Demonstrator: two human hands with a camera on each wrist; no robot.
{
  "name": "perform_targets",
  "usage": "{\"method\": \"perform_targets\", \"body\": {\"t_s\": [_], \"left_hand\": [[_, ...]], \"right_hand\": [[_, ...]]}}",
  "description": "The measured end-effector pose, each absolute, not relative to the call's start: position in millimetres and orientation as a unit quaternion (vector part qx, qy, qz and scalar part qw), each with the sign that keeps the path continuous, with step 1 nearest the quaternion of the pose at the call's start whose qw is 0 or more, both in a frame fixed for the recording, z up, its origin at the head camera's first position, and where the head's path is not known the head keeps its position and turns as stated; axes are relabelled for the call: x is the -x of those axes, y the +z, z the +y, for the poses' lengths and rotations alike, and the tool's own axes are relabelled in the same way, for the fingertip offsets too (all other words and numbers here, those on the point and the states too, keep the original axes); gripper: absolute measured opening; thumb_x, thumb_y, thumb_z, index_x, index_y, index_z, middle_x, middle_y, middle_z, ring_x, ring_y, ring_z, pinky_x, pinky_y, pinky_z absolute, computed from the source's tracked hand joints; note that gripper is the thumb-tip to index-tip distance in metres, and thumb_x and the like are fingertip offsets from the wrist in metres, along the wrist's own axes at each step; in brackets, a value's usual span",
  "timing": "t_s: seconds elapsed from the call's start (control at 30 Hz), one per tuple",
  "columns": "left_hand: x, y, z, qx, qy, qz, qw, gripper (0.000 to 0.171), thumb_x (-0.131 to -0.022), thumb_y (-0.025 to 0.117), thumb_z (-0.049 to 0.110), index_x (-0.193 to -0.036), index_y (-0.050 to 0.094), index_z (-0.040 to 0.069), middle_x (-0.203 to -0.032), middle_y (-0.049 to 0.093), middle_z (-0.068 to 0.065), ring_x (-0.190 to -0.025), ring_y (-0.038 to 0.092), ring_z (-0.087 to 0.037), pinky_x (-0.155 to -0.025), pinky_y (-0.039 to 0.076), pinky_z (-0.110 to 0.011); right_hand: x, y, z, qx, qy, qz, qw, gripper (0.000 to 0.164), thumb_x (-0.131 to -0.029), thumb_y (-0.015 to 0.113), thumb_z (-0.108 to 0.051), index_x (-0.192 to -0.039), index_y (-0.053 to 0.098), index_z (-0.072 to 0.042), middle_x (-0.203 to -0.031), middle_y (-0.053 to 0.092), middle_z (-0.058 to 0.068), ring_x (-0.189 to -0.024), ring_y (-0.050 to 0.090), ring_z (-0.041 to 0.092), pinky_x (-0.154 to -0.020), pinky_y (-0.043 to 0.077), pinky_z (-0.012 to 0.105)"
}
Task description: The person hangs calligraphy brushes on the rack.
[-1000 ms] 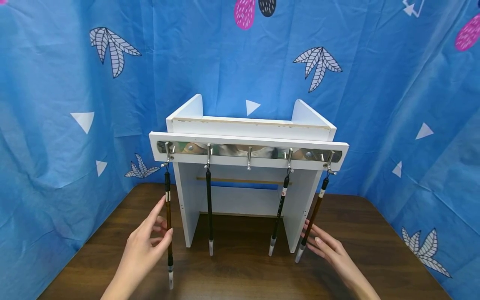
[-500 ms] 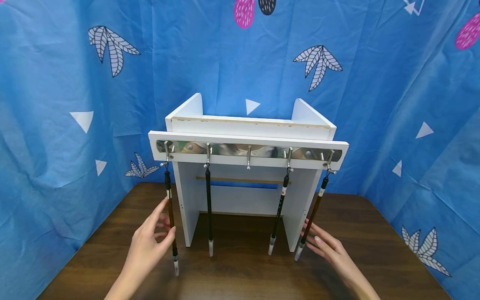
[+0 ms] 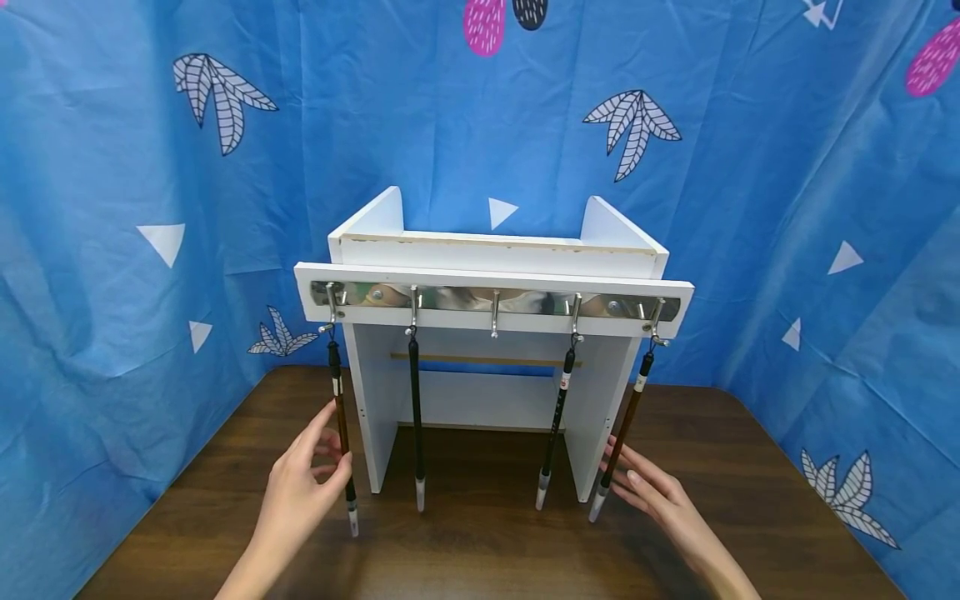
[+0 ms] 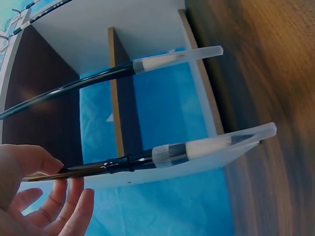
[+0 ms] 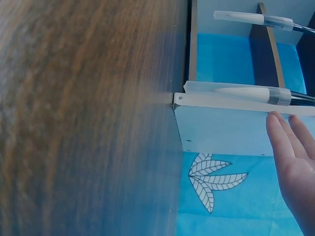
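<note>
Four-like wording aside, several calligraphy brushes with clear tip caps hang by loops from hooks on a white rack [image 3: 495,325]. My left hand [image 3: 300,479] pinches the leftmost brown brush [image 3: 342,421] between thumb and fingers; its capped tip [image 4: 209,147] leans toward the rack in the left wrist view. Beside it hangs a black brush [image 3: 417,400]. My right hand [image 3: 652,487] is at the rightmost brown brush [image 3: 628,417], its straight fingers [image 5: 283,142] lying behind the shaft. Another black brush [image 3: 558,417] hangs just left of that one. The middle hook [image 3: 495,315] bears nothing.
The white rack's side panels [image 3: 372,408] stand on a dark wooden table [image 3: 465,550]. A blue patterned curtain [image 3: 480,125] encloses the back and both sides. A mirrored strip [image 3: 457,298] runs behind the hooks.
My left hand has moved slightly right and toward the rack, swinging the lower end of the leftmost brush the same way. The right hand stays almost still.
</note>
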State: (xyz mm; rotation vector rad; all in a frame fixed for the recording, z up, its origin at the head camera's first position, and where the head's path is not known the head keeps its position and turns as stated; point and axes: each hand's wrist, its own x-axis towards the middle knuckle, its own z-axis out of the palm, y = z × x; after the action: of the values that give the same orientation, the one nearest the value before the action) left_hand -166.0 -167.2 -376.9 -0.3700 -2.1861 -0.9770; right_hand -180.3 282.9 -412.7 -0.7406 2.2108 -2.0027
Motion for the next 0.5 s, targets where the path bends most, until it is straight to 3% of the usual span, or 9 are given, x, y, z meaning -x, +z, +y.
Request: {"method": "perform_targets", "body": {"t_s": [0.13, 0.23, 0.37, 0.5], "left_hand": [[167, -381, -168, 0.137, -0.377, -0.848, 0.347, 0.070, -0.069, 0.071, -0.015, -0.133, 0.046, 0.000, -0.084, 0.054, -0.004, -0.072, 0.057, -0.015, -0.057, 0.055, -0.029], [169, -385, -168, 0.134, -0.376, -0.850, 0.344, 0.069, -0.069, 0.071, -0.015, -0.132, 0.047, -0.001, -0.084, 0.054, -0.004, -0.072, 0.057, -0.015, -0.057, 0.054, -0.028], [170, -390, -168, 0.132, -0.373, -0.851, 0.346, 0.065, -0.069, 0.070, -0.014, -0.129, 0.049, -0.002, -0.083, 0.054, -0.003, -0.070, 0.057, -0.015, -0.056, 0.054, -0.027], [170, -393, -168, 0.132, -0.374, -0.849, 0.349, 0.061, -0.069, 0.070, -0.014, -0.127, 0.051, -0.003, -0.083, 0.054, -0.002, -0.070, 0.058, -0.015, -0.056, 0.054, -0.027]], "right_hand": [[180, -412, 282, 0.222, -0.649, 0.727, 0.032, 0.051, -0.104, 0.030, -0.012, -0.143, 0.009, 0.013, -0.132, 0.041, -0.024, -0.115, 0.047, -0.001, -0.092, 0.043, 0.027], [179, -412, 282, 0.203, -0.643, 0.738, 0.029, 0.051, -0.104, 0.031, -0.014, -0.144, 0.011, 0.012, -0.141, 0.038, -0.003, -0.112, 0.048, -0.003, -0.092, 0.043, 0.028], [178, -411, 281, 0.192, -0.637, 0.746, 0.028, 0.051, -0.104, 0.031, -0.015, -0.144, 0.013, 0.011, -0.146, 0.021, 0.028, -0.111, 0.048, -0.003, -0.091, 0.044, 0.027], [178, -411, 280, 0.194, -0.636, 0.746, 0.028, 0.051, -0.104, 0.031, -0.014, -0.143, 0.012, 0.013, -0.145, 0.016, 0.034, -0.112, 0.048, -0.002, -0.090, 0.044, 0.026]]}}
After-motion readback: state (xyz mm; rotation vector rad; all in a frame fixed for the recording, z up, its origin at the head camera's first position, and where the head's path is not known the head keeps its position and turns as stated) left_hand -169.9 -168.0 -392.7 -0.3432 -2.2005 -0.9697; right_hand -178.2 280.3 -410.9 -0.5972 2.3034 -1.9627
